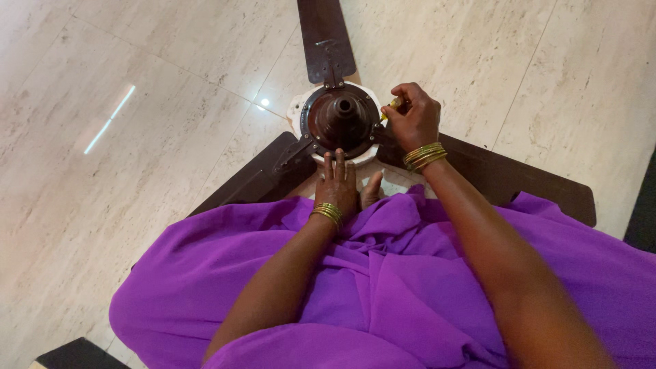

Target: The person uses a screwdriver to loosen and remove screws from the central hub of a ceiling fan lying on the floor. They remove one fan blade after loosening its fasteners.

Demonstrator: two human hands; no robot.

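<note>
Fan motor (342,119) on floor (137,171) (blades (328,37) radiating), hands flanking; cloth (383,273) nearer

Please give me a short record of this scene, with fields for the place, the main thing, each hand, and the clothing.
place: pale tiled floor
main thing: brown ceiling fan lying on the floor, three blades
left hand: flat against the fan's near edge, gold bangles on the wrist
right hand: holds a small yellow tool at the fan's right rim
clothing: purple cloth over the lap

Bare tile floor (137,137) lies open left; fan blades (328,34) and purple cloth (383,273) block elsewhere.
</note>
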